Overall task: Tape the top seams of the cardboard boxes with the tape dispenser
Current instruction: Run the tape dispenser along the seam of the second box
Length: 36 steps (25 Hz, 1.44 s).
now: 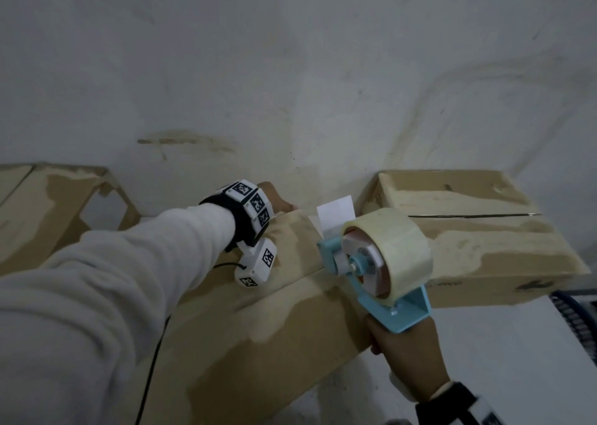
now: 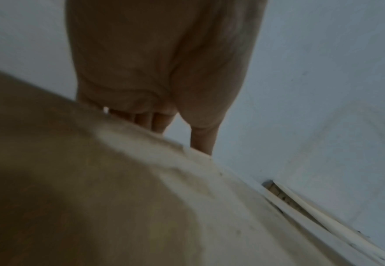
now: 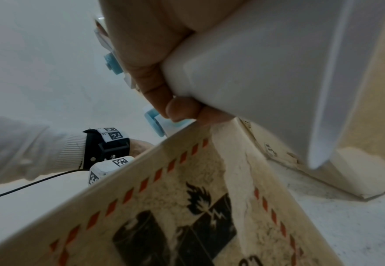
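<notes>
A cardboard box [image 1: 258, 311] lies tilted across the middle of the head view. My left hand [image 1: 276, 200] reaches over its far edge. In the left wrist view the left hand [image 2: 159, 63] shows its palm, and its fingers [image 2: 141, 119] run straight down behind the box [image 2: 96, 180], their tips hidden. My right hand [image 1: 400, 347] grips the handle of the blue tape dispenser [image 1: 381, 263], which sits at the box's right end. A loose tab of tape [image 1: 336, 213] sticks up from it. The right wrist view shows the fingers [image 3: 146, 72] curled round the white handle [image 3: 255, 72] above the box's printed side [image 3: 175, 216].
A second cardboard box [image 1: 468, 240] with a dark slit along its top seam stands at the right. A third box [image 1: 48, 205] with raised flaps is at the left. A white wall [image 1: 290, 69] rises close behind. A black cable [image 1: 155, 376] hangs from my left wrist.
</notes>
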{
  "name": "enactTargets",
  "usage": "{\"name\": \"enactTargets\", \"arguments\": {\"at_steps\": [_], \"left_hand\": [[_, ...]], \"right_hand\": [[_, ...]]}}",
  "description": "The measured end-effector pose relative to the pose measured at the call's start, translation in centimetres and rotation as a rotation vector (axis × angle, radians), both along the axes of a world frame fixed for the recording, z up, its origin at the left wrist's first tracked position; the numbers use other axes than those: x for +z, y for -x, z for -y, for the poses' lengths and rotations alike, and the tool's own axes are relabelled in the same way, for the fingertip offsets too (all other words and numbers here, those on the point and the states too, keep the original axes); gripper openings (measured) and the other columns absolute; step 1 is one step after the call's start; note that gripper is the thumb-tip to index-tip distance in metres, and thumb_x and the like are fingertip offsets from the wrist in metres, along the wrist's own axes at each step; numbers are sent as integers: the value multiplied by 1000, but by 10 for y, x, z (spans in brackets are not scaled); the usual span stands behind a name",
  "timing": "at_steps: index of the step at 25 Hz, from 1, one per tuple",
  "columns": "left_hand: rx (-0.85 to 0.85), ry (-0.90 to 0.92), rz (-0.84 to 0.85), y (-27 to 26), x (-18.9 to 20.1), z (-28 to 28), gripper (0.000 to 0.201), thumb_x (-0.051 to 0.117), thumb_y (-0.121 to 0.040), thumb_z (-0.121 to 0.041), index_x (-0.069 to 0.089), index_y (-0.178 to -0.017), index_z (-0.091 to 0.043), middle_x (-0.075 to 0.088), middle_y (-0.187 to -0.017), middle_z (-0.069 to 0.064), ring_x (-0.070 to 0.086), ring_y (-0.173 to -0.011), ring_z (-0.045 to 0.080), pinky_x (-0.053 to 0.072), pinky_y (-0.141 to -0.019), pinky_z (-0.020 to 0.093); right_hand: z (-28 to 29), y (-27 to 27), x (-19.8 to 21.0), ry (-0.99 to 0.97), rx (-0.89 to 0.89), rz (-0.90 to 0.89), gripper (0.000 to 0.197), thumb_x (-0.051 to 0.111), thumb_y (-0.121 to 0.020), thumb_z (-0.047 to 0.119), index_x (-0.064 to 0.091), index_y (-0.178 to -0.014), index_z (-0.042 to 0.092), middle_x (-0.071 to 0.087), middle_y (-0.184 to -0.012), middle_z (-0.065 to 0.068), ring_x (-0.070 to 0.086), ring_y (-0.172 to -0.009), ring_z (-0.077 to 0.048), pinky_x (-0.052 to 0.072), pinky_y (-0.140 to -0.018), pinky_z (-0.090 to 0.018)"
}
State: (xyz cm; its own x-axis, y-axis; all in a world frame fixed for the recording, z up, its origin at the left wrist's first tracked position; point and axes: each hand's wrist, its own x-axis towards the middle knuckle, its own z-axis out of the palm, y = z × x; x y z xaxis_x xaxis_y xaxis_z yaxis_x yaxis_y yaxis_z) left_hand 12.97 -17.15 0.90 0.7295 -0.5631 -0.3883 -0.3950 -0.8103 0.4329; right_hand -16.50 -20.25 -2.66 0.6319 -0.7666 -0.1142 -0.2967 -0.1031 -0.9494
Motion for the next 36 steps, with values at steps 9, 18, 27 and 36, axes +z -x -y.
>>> {"name": "enactTargets", "arguments": {"at_steps": [9,18,27,36], "left_hand": [[-478,-206,215,59,-13,-26,67,36,-94,-54,10,-150,-26,14,-155,8,20,-141,30,20,-111,39],[-358,-294,206,55,-26,-26,86,30,-75,-81,-1,-146,-44,2,-158,1,13,-143,36,16,-115,52],[-327,-362,291,73,-11,-24,88,37,-81,-73,-8,-148,-37,-12,-159,7,-3,-146,34,6,-118,51],[-665,-235,292,226,3,-53,82,52,-87,-45,5,-151,-23,3,-158,2,-1,-146,28,14,-114,50]], "right_hand": [[2,-3,3,-50,-50,23,19,62,-54,14,49,-45,25,51,-42,0,43,-41,-15,38,-50,-34],[-1,38,16,-110,0,-35,20,63,-69,-8,56,-58,8,55,-50,-10,47,-46,-21,39,-47,-31],[1,112,-12,-133,-119,-139,14,67,-63,-8,57,-59,1,57,-48,-10,47,-46,-24,38,-50,-35],[9,114,-15,-188,-27,-32,25,63,-69,-16,57,-60,6,54,-51,-9,45,-52,-24,37,-49,-34]]}}
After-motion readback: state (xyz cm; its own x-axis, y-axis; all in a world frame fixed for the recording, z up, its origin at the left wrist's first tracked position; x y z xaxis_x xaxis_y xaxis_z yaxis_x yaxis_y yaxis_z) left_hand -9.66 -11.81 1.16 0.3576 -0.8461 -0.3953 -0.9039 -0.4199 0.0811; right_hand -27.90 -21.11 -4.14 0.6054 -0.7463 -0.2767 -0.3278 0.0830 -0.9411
